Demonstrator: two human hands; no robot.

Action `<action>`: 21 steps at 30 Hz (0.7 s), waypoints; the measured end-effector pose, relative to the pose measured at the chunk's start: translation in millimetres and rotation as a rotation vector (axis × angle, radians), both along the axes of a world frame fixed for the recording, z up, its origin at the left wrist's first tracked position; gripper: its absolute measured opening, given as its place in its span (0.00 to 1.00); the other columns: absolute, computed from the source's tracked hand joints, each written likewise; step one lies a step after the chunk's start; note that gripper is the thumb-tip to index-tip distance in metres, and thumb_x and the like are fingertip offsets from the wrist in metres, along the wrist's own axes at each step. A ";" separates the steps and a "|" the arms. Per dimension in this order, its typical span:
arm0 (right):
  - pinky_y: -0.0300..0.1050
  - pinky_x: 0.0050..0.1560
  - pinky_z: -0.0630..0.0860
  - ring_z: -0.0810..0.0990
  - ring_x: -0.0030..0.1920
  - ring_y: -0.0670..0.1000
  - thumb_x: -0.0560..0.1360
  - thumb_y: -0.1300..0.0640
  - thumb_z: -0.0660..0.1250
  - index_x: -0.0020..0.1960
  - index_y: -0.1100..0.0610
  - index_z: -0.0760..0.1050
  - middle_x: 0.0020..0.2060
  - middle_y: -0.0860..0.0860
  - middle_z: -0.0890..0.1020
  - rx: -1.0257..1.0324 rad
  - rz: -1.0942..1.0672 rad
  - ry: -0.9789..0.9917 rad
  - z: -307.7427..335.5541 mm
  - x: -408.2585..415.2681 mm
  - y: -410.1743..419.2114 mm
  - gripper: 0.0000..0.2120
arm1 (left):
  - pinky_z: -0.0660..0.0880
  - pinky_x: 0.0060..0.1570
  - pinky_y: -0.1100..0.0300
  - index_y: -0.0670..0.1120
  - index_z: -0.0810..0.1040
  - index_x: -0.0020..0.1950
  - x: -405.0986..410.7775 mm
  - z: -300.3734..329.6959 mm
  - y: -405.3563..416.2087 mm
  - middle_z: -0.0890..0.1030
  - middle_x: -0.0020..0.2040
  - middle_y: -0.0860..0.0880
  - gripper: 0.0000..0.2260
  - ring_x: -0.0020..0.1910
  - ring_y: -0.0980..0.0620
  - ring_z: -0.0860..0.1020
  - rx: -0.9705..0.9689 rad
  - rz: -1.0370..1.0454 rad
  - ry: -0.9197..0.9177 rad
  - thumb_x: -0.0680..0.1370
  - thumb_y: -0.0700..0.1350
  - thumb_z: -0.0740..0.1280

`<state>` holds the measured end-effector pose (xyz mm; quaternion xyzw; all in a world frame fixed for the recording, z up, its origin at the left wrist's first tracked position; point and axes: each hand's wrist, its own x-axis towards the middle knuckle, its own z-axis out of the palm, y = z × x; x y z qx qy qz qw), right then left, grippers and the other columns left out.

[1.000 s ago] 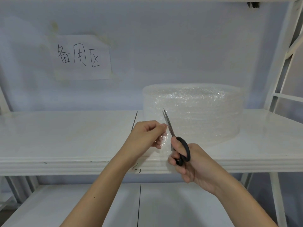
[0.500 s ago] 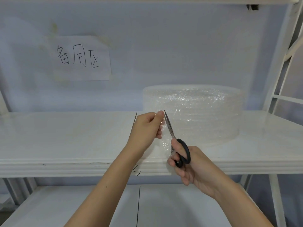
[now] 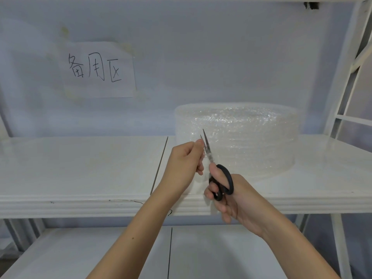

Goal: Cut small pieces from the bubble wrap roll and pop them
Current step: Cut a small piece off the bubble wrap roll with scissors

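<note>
Roll (image 3: 241, 137) stands on the white shelf (image 3: 80, 168), right of centre. Left hand (image 3: 182, 164) pinches a loose strip of wrap (image 3: 207, 156) just before the roll. Right hand (image 3: 233, 200) grips black-handled scissors (image 3: 220, 179), blades slightly parted at the strip, tips up.

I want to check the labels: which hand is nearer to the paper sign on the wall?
Left. The left hand is below and right of the paper sign; the right hand is lower and farther right.
</note>
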<state>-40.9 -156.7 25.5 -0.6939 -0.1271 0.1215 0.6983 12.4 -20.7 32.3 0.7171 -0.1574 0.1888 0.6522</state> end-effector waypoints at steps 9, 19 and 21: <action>0.36 0.17 0.64 0.63 0.19 0.47 0.67 0.38 0.68 0.32 0.56 0.68 0.30 0.54 0.71 0.024 -0.003 -0.020 -4.1 3.0 -5.3 0.23 | 0.68 0.28 0.71 0.46 0.68 0.31 0.0 1.1 2.8 0.71 0.24 0.56 0.20 0.24 0.60 0.69 0.023 -0.073 -0.054 0.84 0.47 0.59; 0.37 0.18 0.65 0.62 0.20 0.49 0.65 0.36 0.69 0.32 0.56 0.68 0.33 0.59 0.70 -0.016 -0.006 -0.036 3.1 9.0 -4.0 0.24 | 0.68 0.30 0.71 0.44 0.68 0.32 1.6 0.7 10.0 0.71 0.24 0.57 0.20 0.24 0.60 0.69 0.086 -0.091 -0.068 0.83 0.46 0.60; 0.37 0.18 0.64 0.62 0.20 0.49 0.65 0.36 0.69 0.32 0.56 0.68 0.33 0.59 0.69 -0.019 -0.008 -0.029 3.2 8.9 -4.7 0.24 | 0.68 0.30 0.70 0.44 0.68 0.32 2.2 1.7 10.9 0.71 0.24 0.58 0.19 0.25 0.60 0.69 0.083 -0.104 -0.060 0.83 0.46 0.60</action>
